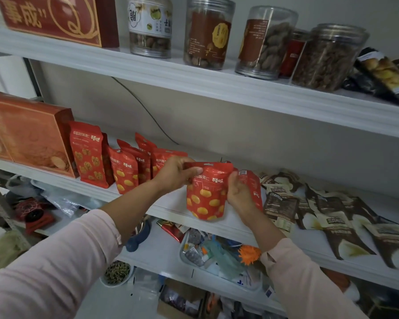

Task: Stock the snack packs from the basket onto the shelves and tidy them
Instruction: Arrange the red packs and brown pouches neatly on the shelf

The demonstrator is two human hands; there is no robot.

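A red snack pack with yellow nut pictures hangs upright just in front of the middle shelf. My left hand pinches its top left corner. My right hand grips its right edge, and a second red pack stands right behind that hand. Several matching red packs stand in a row on the shelf to the left. The basket is out of view.
Orange gift boxes fill the shelf's left end. Brown and white snack packs lie overlapped to the right. Clear nut jars and a red box stand on the upper shelf. Clutter and a tray of small items sit below.
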